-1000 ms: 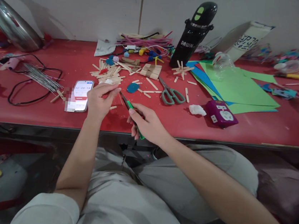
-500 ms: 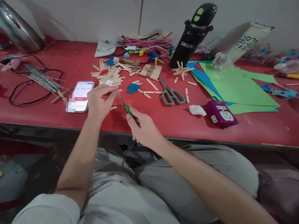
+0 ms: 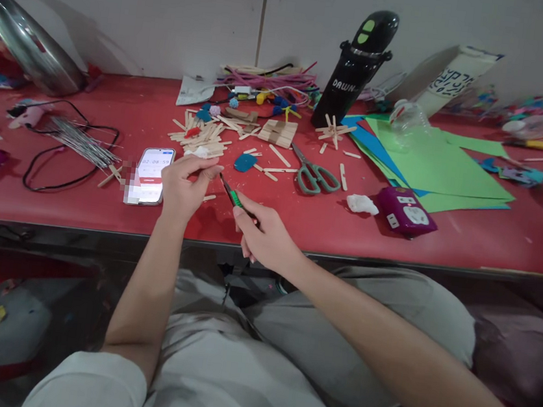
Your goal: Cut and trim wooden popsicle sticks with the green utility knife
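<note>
My right hand [image 3: 268, 234] is wrapped round a green and black utility knife [image 3: 236, 199]. The knife's narrow tip points up and left, right by the fingertips of my left hand [image 3: 186, 182]. Those fingers are pinched together above the table; whatever is between them is too small or hidden to name. Beyond my left hand lies a pile of wooden craft sticks [image 3: 203, 135]. A phone [image 3: 153, 176] with a running timer lies just left of that hand. Scissors [image 3: 318, 173] with grey-green handles and a dark blue flat piece [image 3: 245, 162] lie past the knife.
On the red table [image 3: 269, 219] stand a black bottle [image 3: 352, 75] and a steel jug [image 3: 44, 50]. Green paper sheets [image 3: 471, 171], a purple box [image 3: 406, 212] and white crumpled tissue [image 3: 362, 205] lie right. Metal wires [image 3: 85, 143] and a black cord [image 3: 30, 166] lie left.
The whole view has shifted slightly to the right. My hands keep nearly the same pose, with the knife tip still at my left fingertips. The phone's timer has advanced.
</note>
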A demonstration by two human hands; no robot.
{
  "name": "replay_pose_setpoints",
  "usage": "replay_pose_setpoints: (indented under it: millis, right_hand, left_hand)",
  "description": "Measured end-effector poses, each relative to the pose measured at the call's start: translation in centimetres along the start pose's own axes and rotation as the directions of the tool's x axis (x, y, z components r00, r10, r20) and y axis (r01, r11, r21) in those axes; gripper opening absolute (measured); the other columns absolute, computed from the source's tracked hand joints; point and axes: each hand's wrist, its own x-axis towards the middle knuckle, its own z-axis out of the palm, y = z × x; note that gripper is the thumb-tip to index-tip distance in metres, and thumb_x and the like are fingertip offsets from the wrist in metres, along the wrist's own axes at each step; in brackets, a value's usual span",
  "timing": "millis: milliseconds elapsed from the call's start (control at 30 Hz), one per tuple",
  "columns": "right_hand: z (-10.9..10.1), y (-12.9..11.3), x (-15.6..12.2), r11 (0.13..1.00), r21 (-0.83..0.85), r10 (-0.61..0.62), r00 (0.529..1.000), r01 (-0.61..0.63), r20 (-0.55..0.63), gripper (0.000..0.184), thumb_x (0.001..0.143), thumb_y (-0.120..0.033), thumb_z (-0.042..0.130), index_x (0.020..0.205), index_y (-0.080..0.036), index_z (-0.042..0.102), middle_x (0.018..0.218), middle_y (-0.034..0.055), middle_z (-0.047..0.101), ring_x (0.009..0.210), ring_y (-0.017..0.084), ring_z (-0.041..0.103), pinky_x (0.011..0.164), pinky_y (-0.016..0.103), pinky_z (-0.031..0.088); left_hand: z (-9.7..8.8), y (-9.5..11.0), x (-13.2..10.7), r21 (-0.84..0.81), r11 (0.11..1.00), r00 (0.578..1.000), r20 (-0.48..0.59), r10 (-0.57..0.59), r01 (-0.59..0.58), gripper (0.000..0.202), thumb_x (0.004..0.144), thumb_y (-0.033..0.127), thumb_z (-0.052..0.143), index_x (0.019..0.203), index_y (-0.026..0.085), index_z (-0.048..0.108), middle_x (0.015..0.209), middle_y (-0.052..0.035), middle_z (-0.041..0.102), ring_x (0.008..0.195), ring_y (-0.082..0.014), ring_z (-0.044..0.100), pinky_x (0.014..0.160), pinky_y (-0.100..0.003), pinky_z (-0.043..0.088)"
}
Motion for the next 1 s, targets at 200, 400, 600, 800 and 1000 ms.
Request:
replay_pose_setpoints:
  millis: [200, 400, 600, 800, 1000]
  right_hand:
    - [0.1, 0.23, 0.08, 0.992, -0.125, 0.001, 1.0, -0.002, -0.006, 0.046, 0.101, -0.031, 0.044, 0.142, -0.014, 0.056, 0.054, -0.0078, 0.049, 0.034, 0.008, 0.049, 0.036, 0.019, 0.042]
    - [0.03, 0.09, -0.24, 0.997, -0.083, -0.011, 1.0, 0.01, -0.013, 0.051, 0.102, -0.034, 0.044, 0.149, -0.016, 0.051, 0.056, -0.0071, 0.05, 0.037, 0.009, 0.052, 0.036, 0.019, 0.043]
    - [0.02, 0.34, 0.0, 0.992, -0.128, 0.019, 1.0, -0.019, 0.002, 0.054, 0.101, -0.031, 0.045, 0.15, -0.01, 0.049, 0.049, -0.0091, 0.047, 0.033, 0.008, 0.049, 0.034, 0.018, 0.042]
    - [0.45, 0.6, -0.39, 0.995, -0.088, -0.05, 0.999, 0.048, -0.018, 0.055, 0.101, -0.035, 0.044, 0.152, -0.014, 0.047, 0.054, -0.0075, 0.051, 0.037, 0.009, 0.052, 0.037, 0.018, 0.043]
    - [0.46, 0.68, -0.5, 0.994, -0.104, -0.039, 0.999, 0.038, -0.008, 0.056, 0.101, -0.034, 0.044, 0.152, -0.011, 0.047, 0.055, -0.0073, 0.05, 0.036, 0.008, 0.051, 0.036, 0.018, 0.042]
  left_hand:
    - [-0.2, -0.12, -0.06, -0.04, 0.999, 1.0, -0.003, -0.007, 0.007, 0.003, 0.082, 0.025, 0.078, 0.085, 0.025, 0.079, 0.074, 0.0006, 0.074, 0.071, -0.0152, 0.069, 0.068, -0.03, 0.054]
    - [-0.08, -0.21, -0.11, -0.047, 0.999, 1.0, 0.004, 0.014, -0.013, 0.003, 0.083, 0.025, 0.077, 0.086, 0.025, 0.079, 0.073, 0.0008, 0.073, 0.07, -0.0149, 0.069, 0.067, -0.029, 0.053]
    - [-0.14, -0.26, -0.14, -0.047, 0.999, 1.0, -0.006, -0.005, 0.005, 0.003, 0.082, 0.022, 0.076, 0.084, 0.024, 0.078, 0.072, 0.0016, 0.074, 0.069, -0.0139, 0.07, 0.067, -0.028, 0.053]
    - [-0.2, -0.52, -0.13, -0.044, 0.999, 1.0, -0.004, -0.021, 0.02, 0.003, 0.082, 0.02, 0.074, 0.081, 0.022, 0.077, 0.071, 0.0011, 0.073, 0.067, -0.0141, 0.07, 0.066, -0.027, 0.054]
    - [-0.21, -0.72, -0.21, -0.028, 0.998, 0.998, -0.006, -0.055, 0.055, 0.003, 0.082, 0.023, 0.073, 0.08, 0.022, 0.075, 0.071, 0.0006, 0.073, 0.067, -0.0145, 0.07, 0.065, -0.027, 0.055]
